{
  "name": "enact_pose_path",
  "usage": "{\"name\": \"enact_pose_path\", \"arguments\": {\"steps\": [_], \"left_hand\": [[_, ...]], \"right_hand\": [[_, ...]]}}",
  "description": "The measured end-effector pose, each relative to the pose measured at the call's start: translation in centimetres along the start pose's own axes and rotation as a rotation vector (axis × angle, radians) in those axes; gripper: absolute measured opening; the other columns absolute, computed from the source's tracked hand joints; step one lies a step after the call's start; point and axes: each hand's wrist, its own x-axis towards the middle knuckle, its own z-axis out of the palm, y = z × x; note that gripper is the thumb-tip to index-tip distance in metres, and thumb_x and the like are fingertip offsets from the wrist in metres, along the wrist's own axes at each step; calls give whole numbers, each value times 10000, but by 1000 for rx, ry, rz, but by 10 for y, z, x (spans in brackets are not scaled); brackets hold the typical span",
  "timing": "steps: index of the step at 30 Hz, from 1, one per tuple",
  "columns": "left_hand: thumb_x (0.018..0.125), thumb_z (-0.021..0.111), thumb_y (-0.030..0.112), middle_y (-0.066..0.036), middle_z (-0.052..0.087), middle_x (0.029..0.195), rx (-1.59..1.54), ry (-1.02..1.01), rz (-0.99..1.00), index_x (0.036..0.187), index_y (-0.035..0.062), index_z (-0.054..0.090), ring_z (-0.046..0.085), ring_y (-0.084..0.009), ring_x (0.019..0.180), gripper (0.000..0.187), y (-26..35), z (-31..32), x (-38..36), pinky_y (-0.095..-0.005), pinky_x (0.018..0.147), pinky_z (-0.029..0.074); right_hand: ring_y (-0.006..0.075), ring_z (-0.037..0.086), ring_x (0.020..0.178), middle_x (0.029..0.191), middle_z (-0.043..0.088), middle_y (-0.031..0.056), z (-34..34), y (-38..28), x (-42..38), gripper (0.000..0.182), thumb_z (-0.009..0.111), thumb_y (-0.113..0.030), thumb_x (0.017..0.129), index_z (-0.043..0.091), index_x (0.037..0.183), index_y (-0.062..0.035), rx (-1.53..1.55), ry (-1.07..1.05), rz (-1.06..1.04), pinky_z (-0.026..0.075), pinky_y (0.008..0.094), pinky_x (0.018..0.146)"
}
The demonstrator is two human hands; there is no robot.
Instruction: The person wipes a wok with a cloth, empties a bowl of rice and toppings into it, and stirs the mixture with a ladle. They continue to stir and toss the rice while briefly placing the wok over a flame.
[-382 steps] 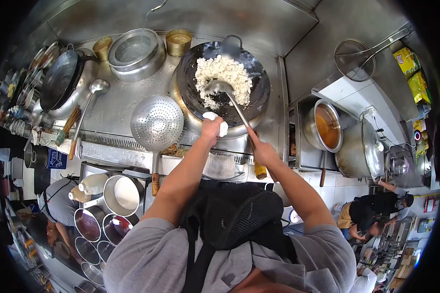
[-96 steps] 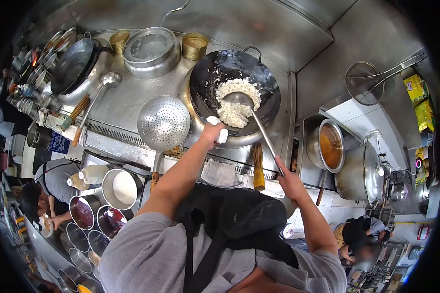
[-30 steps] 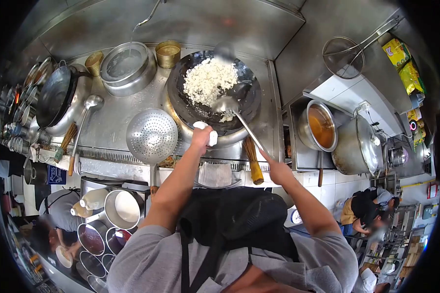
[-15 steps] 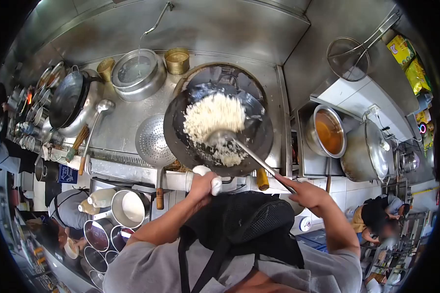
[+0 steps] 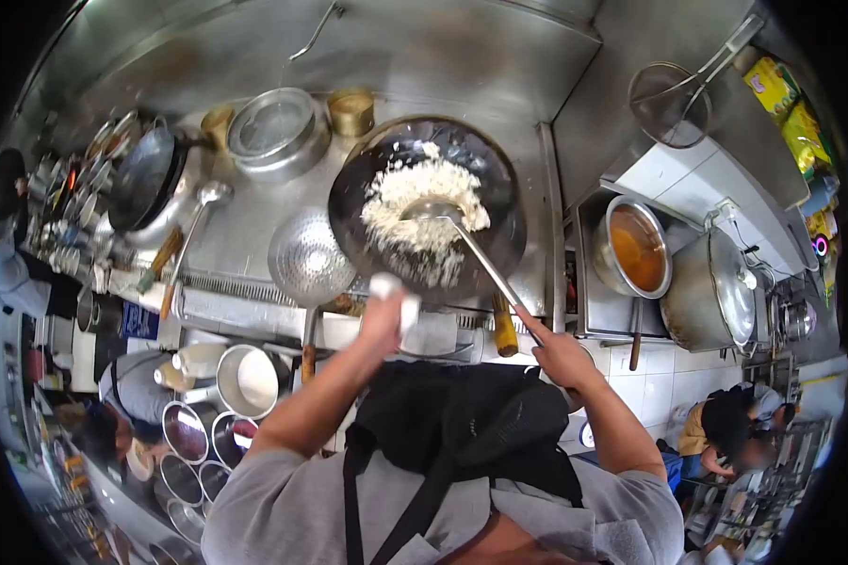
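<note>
A dark wok (image 5: 495, 259) on the burner holds a heap of white fried rice (image 5: 391, 193), with some grains scattered or blurred in motion. My left hand (image 5: 377, 330) is closed around a folded white cloth (image 5: 409, 314) at the wok's near edge; whether the rim or a handle lies inside the cloth is hidden. In my right hand (image 5: 567, 360) is the long handle of a metal ladle (image 5: 485, 262), its bowl resting in the rice.
A perforated skimmer (image 5: 303, 259) lies left of the wok, near a lidded metal pot (image 5: 278, 141). To the right are a bowl of orange-brown liquid (image 5: 637, 250) and a large pot (image 5: 711, 292). Co-workers (image 5: 725, 424) bend over at both sides.
The wok has moved away from me, back over the burner, and sits less tilted. My left hand and the cloth went forward with it. The ladle and my right hand shifted forward too.
</note>
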Motion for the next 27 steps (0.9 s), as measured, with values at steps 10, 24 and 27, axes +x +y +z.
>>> {"name": "enact_pose_path", "arguments": {"steps": [10,24,27], "left_hand": [[922,520,152,-71,629,794,-31,-89,-35,1006,65,580,632,-212,670,135,22,35,16,-399,574,528],[854,590,172,-80,613,740,65,-82,-49,949,36,551,602,-215,573,170,24,44,114,-385,449,455],[850,595,191,-83,618,805,160,-14,-54,1031,63,534,613,-214,630,230,21,49,119,-401,487,471]], "right_hand": [[380,647,730,966,645,283,-47,30,-30,831,539,-60,842,181,1520,-379,157,-196,-142,511,465,727],[433,642,847,980,658,262,12,36,-1,850,515,-77,856,89,1520,-392,-27,-4,75,496,534,773],[414,660,833,920,675,246,29,61,66,871,493,-53,853,61,1512,-426,-245,19,194,509,523,771]]}}
